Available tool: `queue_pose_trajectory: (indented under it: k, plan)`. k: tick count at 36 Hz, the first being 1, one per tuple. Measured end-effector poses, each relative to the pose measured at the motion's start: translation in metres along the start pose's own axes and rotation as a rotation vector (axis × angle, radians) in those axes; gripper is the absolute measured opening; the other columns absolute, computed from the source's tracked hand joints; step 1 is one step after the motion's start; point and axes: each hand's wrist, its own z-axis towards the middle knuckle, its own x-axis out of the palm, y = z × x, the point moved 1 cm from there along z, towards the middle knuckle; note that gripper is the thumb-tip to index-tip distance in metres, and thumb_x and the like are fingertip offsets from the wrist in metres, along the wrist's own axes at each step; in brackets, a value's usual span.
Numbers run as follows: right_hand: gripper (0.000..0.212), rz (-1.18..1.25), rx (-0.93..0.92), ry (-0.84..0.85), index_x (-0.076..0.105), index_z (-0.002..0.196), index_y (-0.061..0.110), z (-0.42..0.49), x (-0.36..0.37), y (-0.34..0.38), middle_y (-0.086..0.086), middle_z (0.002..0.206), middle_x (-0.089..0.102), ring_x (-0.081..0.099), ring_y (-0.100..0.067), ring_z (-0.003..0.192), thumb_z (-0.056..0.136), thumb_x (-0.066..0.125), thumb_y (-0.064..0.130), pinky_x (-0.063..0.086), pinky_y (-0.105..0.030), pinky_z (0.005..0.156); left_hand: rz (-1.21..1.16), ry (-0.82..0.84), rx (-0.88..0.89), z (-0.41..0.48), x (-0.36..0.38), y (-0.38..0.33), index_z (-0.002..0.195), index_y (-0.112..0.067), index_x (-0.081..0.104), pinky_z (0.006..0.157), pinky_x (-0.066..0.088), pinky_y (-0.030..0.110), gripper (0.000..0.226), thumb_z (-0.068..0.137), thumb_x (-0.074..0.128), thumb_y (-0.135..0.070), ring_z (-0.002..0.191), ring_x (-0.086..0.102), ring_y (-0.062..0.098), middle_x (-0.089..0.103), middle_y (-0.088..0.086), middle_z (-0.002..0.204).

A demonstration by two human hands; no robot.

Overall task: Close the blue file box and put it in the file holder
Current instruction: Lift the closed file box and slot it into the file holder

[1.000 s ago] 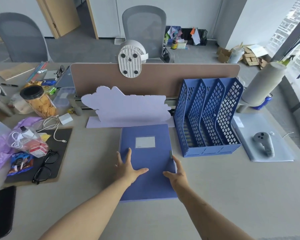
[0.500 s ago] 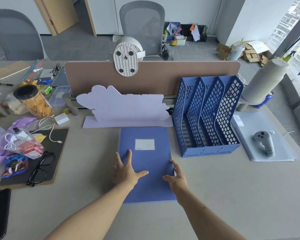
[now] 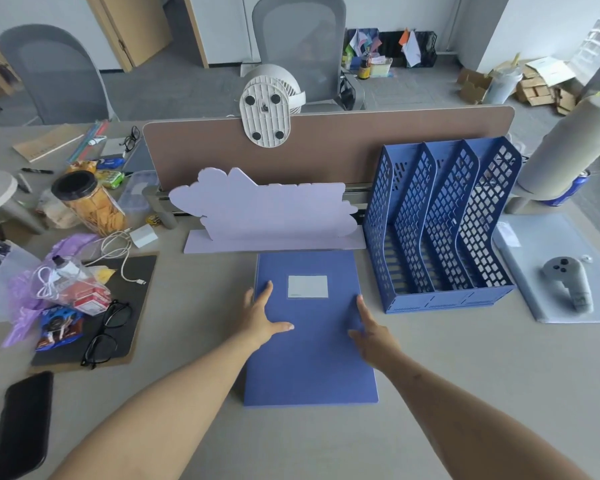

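Observation:
The blue file box (image 3: 312,362) lies flat and closed on the desk in front of me, its white label facing up. My left hand (image 3: 262,318) rests spread flat on the box's left half, fingers apart. Along the box's right edge sits my right hand (image 3: 373,336), fingers stretched forward and thumb on the lid. The blue mesh file holder (image 3: 440,223) stands upright just right of the box, with three open slots that look empty.
A lilac cloud-shaped board (image 3: 267,211) stands right behind the box against the brown desk divider (image 3: 326,147). Left are a mat with glasses (image 3: 106,329), bags, a cable, a snack jar (image 3: 89,202) and a black phone (image 3: 23,426). A grey controller (image 3: 568,282) lies right of the holder.
The hands have stayed on the box; my right hand has shifted slightly along its right edge. The camera view has moved a little.

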Motion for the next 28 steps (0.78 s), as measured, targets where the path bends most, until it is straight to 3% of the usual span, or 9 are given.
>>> queue_pose_trajectory:
  k: [2, 6, 10, 13, 15, 18, 21, 23, 28]
  plan:
    - [0.075, -0.102, -0.024, -0.014, -0.004, 0.147, 0.052, -0.002, 0.002, -0.001, -0.007, 0.087, 0.052, 0.053, -0.030, 0.072, 0.095, 0.046, 0.035, 0.047, -0.036, 0.068, -0.050, -0.030, 0.002, -0.001, 0.007, 0.004, 0.158, -0.040, 0.011, 0.106, 0.036, 0.031, 0.112, 0.074, 0.084, -0.041, 0.155, 0.014, 0.021, -0.004, 0.003, 0.169]
    - [0.080, -0.257, -0.049, -0.036, -0.015, 0.150, 0.038, -0.002, 0.003, 0.002, -0.005, 0.086, 0.053, 0.051, -0.031, 0.077, 0.097, 0.044, 0.034, 0.041, -0.035, 0.069, -0.205, -0.063, 0.017, -0.002, 0.010, 0.012, 0.159, -0.038, 0.002, 0.117, 0.025, 0.034, 0.124, 0.069, 0.089, -0.037, 0.156, 0.010, 0.015, 0.000, -0.005, 0.170]
    - [0.095, 0.118, 0.028, -0.029, -0.016, 0.150, 0.038, 0.003, 0.001, 0.007, -0.010, 0.116, 0.056, 0.047, -0.024, 0.071, 0.092, 0.055, 0.015, 0.040, -0.030, 0.066, -0.468, -0.060, -0.033, -0.006, 0.006, 0.019, 0.158, -0.036, -0.008, 0.118, 0.028, 0.036, 0.128, 0.073, 0.088, -0.024, 0.154, 0.021, 0.017, 0.013, -0.006, 0.168]
    - [0.094, 0.333, 0.110, -0.031, -0.010, 0.151, 0.038, 0.006, 0.002, 0.009, -0.017, 0.148, 0.039, 0.056, -0.030, 0.103, 0.090, 0.058, 0.013, 0.043, -0.033, 0.077, -0.467, -0.012, -0.078, -0.004, 0.003, 0.024, 0.160, -0.029, 0.004, 0.120, 0.033, 0.041, 0.114, 0.078, 0.084, -0.031, 0.151, 0.031, 0.021, 0.022, -0.004, 0.167]
    - [0.081, 0.300, 0.117, 0.024, 0.007, 0.154, 0.022, 0.002, 0.004, 0.012, -0.013, 0.142, 0.043, 0.052, -0.027, 0.105, 0.092, 0.059, 0.020, 0.045, -0.031, 0.084, -0.508, 0.008, -0.106, -0.002, 0.001, 0.024, 0.159, -0.028, 0.010, 0.117, 0.037, 0.044, 0.110, 0.078, 0.084, -0.029, 0.147, 0.038, 0.022, 0.028, -0.003, 0.165]
    - [0.064, 0.397, 0.104, 0.066, 0.028, 0.144, 0.009, -0.010, 0.004, 0.019, -0.009, 0.121, 0.048, 0.050, -0.019, 0.087, 0.090, 0.062, 0.010, 0.041, -0.022, 0.063, -0.572, 0.000, -0.129, -0.002, -0.002, 0.024, 0.159, -0.029, 0.011, 0.114, 0.041, 0.044, 0.109, 0.079, 0.083, -0.016, 0.142, 0.043, 0.024, 0.032, -0.002, 0.162]
    - [0.056, 0.502, 0.054, 0.076, 0.033, 0.137, 0.006, -0.020, 0.009, 0.023, -0.014, 0.129, 0.050, 0.050, -0.019, 0.089, 0.088, 0.060, -0.001, 0.039, -0.017, 0.057, -0.633, -0.042, -0.127, -0.005, -0.009, 0.026, 0.158, -0.030, 0.011, 0.114, 0.042, 0.047, 0.106, 0.081, 0.079, -0.007, 0.141, 0.044, 0.025, 0.032, -0.001, 0.162]
    - [0.052, 0.558, 0.033, 0.063, 0.032, 0.133, 0.007, -0.025, 0.014, 0.027, -0.011, 0.121, 0.051, 0.051, -0.016, 0.082, 0.088, 0.057, -0.003, 0.042, -0.020, 0.059, -0.660, -0.063, -0.110, -0.008, -0.015, 0.029, 0.157, -0.032, 0.011, 0.113, 0.043, 0.048, 0.104, 0.082, 0.078, -0.005, 0.139, 0.046, 0.025, 0.034, -0.001, 0.161]
    - [0.036, 0.626, -0.017, 0.023, 0.032, 0.120, 0.017, -0.031, 0.013, 0.048, -0.006, 0.107, 0.054, 0.052, -0.018, 0.079, 0.093, 0.055, 0.012, 0.044, -0.029, 0.068, -0.687, -0.113, -0.051, -0.011, -0.039, 0.029, 0.156, -0.035, 0.013, 0.111, 0.045, 0.051, 0.104, 0.080, 0.080, -0.007, 0.136, 0.049, 0.025, 0.038, -0.001, 0.158]
